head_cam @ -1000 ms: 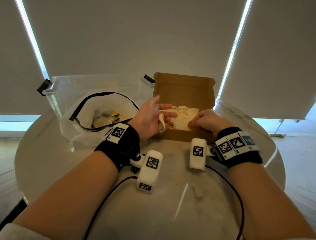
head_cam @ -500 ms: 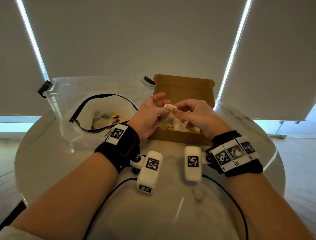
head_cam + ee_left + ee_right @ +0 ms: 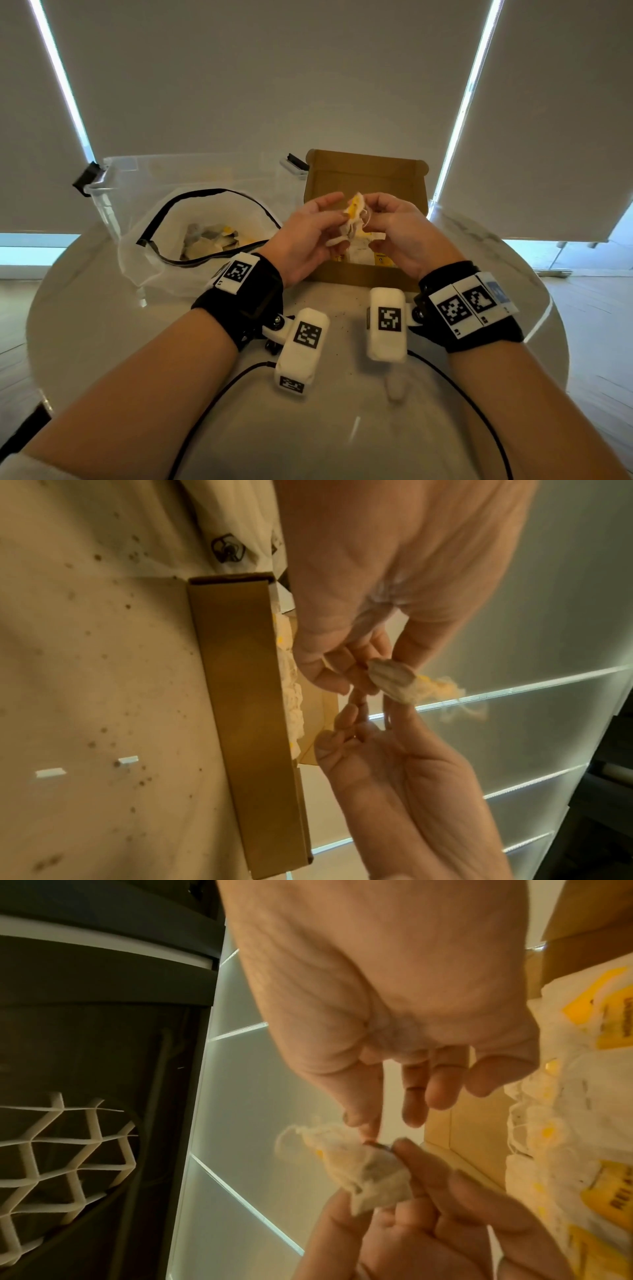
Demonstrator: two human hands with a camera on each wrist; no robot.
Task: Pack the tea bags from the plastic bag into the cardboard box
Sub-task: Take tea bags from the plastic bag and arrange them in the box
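A tea bag [image 3: 354, 216] with a yellow tag and a loose string is held in the air above the open cardboard box [image 3: 366, 275]. My left hand [image 3: 330, 222] pinches its lower end, and my right hand [image 3: 378, 221] pinches its upper end by the string. In the left wrist view the tea bag [image 3: 394, 680] sits between the fingertips of both hands. The right wrist view shows the tea bag [image 3: 369, 1172] crumpled, with several packed tea bags [image 3: 582, 1123] lying in the box. The plastic bag [image 3: 205, 240] lies open on the left, with more tea bags inside.
A clear plastic bin [image 3: 137, 178] stands behind the plastic bag at the back left. The round marble table [image 3: 342, 428] carries dark crumbs near the box front. Cables run from both wrist cameras across the table. The box lid [image 3: 366, 178] stands upright at the back.
My right hand has left the box and come up to meet the left hand. Both hands now hold the tea bag higher above the box, and its tag and string are pulled out.
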